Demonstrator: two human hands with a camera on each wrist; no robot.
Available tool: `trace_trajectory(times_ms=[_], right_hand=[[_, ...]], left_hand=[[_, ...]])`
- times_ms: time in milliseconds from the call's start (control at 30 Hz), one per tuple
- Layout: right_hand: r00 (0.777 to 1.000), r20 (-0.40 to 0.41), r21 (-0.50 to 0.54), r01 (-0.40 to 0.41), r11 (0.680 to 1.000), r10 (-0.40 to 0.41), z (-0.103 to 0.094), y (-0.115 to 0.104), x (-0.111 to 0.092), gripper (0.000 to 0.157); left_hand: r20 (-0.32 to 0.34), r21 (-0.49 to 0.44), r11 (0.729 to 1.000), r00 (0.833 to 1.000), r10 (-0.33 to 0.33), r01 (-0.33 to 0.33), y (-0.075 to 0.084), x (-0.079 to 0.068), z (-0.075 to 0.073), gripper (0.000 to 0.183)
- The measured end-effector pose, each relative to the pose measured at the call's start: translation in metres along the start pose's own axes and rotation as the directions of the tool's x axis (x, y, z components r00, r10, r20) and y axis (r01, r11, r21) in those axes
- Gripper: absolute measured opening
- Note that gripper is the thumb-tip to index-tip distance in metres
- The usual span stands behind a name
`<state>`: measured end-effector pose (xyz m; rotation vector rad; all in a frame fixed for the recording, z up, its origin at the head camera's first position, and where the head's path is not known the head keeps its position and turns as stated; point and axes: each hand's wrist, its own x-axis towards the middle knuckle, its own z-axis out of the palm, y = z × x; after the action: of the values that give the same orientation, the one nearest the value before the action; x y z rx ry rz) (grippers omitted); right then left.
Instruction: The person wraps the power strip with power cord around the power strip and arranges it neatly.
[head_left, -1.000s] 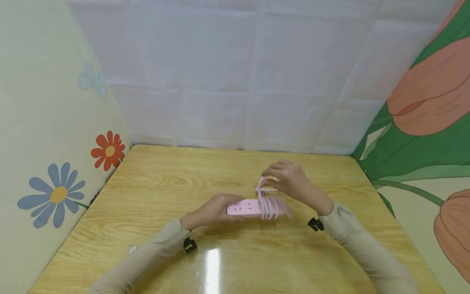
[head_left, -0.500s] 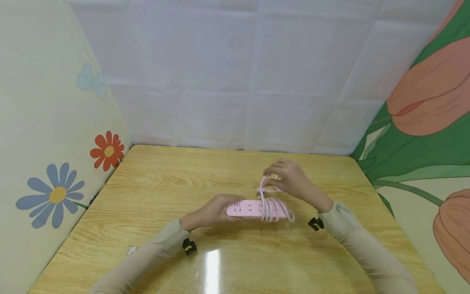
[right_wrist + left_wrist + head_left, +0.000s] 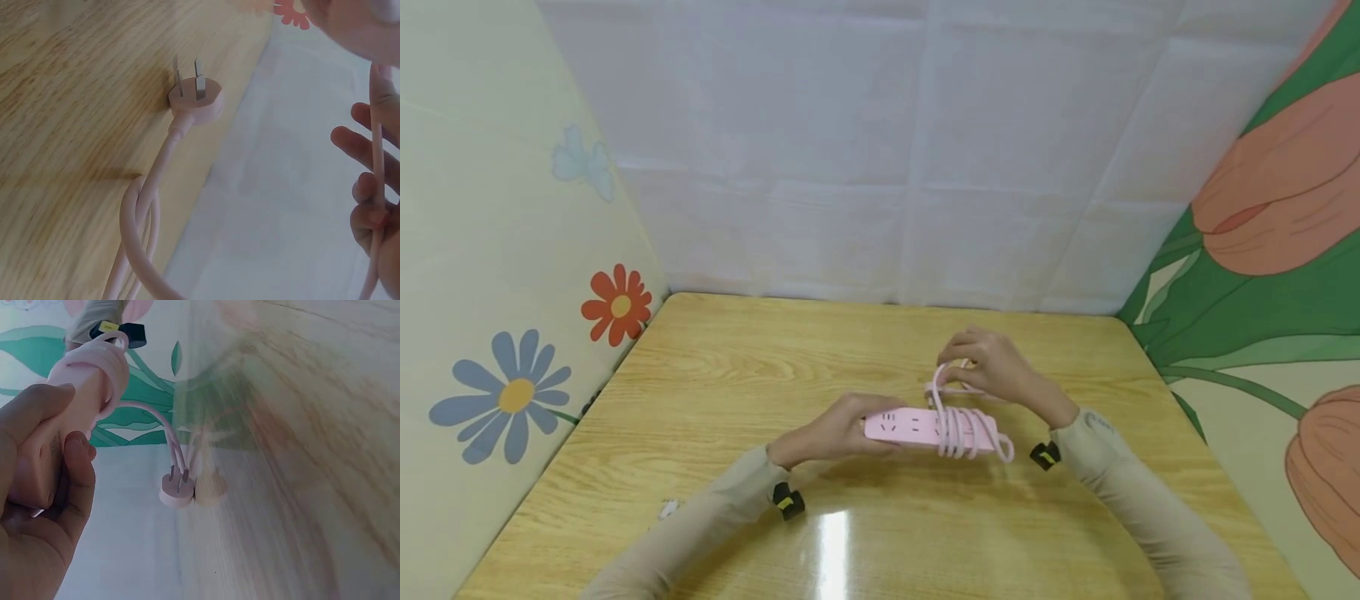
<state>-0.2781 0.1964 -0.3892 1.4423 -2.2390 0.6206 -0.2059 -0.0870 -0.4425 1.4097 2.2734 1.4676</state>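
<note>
A pink power strip (image 3: 902,427) is held over the table, socket face up. My left hand (image 3: 835,432) grips its left end, thumb on one side and fingers on the other in the left wrist view. Several turns of pink cord (image 3: 953,433) wrap around the strip's right half, and a small loop sticks out past its right end. Beyond the strip, my right hand (image 3: 988,367) holds a length of the cord, which runs along the fingers in the right wrist view. The plug (image 3: 199,103) rests on the table behind the strip, metal prongs pointing up.
The wooden table (image 3: 737,367) backs onto a white cloth (image 3: 790,167). Flower-printed panels stand at the left (image 3: 512,208) and right (image 3: 1262,333). A small white scrap (image 3: 668,508) lies by the left sleeve. Each wrist carries a black mount.
The blurred cord wraps have come to rest, and the loop at the strip's right end now juts farther right. The strip has shifted slightly right. Both hands stay nearly where they were.
</note>
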Motion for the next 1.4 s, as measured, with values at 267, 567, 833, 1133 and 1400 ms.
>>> trace_trajectory(times_ms=[267,567,833,1133,1400], right_hand=[[0.995,-0.026,0.07,0.094,0.993,-0.092,0.007,0.006,-0.002,0.024],[1.0,-0.023,0.094,0.006,0.996,-0.004,0.01,0.002,-0.003,0.023],[0.986,-0.02,0.039,-0.166,0.985,0.167,0.015,-0.001,-0.008,0.01],[0.979,-0.134,-0.081,-0.165,0.983,0.153,0.023,0.002,-0.016,0.019],[0.997,-0.007,-0.039,-0.072,0.997,0.072,0.014,-0.021,-0.015,0.048]], left_hand=[[-0.055,-0.112,0.992,0.996,-0.069,0.062,0.009,0.003,-0.003,0.056],[-0.082,-0.174,0.982,0.993,-0.087,0.072,0.017,0.008,-0.008,0.055],[-0.119,-0.155,0.986,0.989,-0.088,0.069,0.02,0.008,-0.009,0.054],[-0.189,-0.128,0.988,0.976,-0.113,0.089,0.032,0.012,-0.01,0.053],[-0.209,-0.116,0.991,0.974,-0.086,0.062,0.022,0.011,-0.009,0.055]])
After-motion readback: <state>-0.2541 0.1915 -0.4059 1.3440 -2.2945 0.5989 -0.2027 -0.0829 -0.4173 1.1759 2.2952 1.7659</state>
